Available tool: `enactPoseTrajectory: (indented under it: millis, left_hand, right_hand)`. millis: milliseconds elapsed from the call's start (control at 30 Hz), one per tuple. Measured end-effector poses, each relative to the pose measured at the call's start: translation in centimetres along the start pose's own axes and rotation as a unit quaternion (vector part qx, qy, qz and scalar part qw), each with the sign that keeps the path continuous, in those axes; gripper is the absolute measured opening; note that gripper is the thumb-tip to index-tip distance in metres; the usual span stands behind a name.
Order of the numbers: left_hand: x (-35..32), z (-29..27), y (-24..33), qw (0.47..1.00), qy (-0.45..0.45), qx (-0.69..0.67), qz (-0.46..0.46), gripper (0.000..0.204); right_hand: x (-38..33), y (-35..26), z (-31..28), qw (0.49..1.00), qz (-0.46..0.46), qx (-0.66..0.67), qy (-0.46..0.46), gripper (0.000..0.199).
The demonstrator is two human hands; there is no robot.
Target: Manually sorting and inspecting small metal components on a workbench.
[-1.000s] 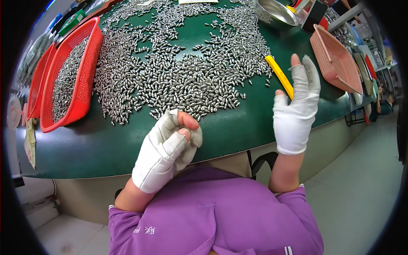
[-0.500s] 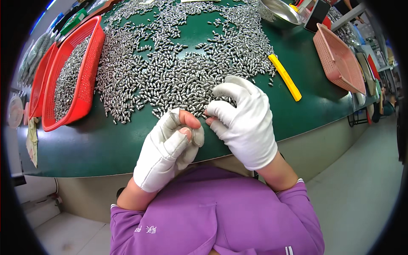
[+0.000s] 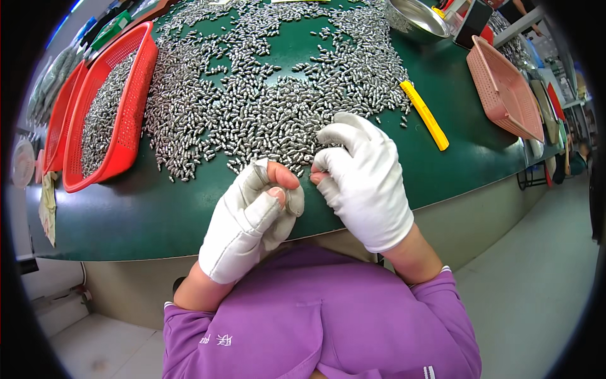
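Parts of silvery metal [image 3: 278, 120] lie loose across the green table [image 3: 170, 218], spread out rather than heaped deep, which probably leaves single ones easy to reach; the left hand [image 3: 243, 218] is curled near their close edge, thumb beside forefinger, any contents hidden; the right hand [image 3: 366, 186] bends its fingers there too, thumb and forefinger drawn together, a shape suiting small pieces, though there's no telling whether it grips one; similar parts sit in the red basket [image 3: 129, 120], its walls keeping them apart.
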State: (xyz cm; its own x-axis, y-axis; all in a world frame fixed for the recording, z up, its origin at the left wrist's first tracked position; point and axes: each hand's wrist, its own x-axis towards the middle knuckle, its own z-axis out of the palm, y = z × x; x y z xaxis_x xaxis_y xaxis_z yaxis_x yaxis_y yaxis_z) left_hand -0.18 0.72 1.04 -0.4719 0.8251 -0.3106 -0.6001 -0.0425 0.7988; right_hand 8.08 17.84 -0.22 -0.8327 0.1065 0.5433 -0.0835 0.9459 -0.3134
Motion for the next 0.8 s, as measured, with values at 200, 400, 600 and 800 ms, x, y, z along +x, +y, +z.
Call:
enactPoseTrajectory:
  millis: [200, 400, 600, 800]
  left_hand:
    - [0.26, 0.22, 0.48, 0.995, -0.022, 0.092, -0.014, 0.018]
    - [0.17, 0.16, 0.17, 0.995, -0.021, 0.097, -0.017, 0.013]
    - [0.17, 0.23, 0.44, 0.995, -0.017, 0.091, -0.022, 0.013]
    - [0.34, 0.01, -0.27, 0.994, -0.036, 0.107, -0.003, 0.016]
  right_hand:
    - [0.17, -0.13, -0.52, 0.990, -0.080, 0.075, 0.092, 0.021]
    - [0.10, -0.22, -0.27, 0.982, -0.124, 0.107, 0.095, 0.022]
    - [0.08, -0.23, -0.19, 0.982, -0.091, 0.130, 0.098, 0.020]
    - [0.11, -0.16, -0.24, 0.975, -0.096, 0.188, 0.066, 0.019]
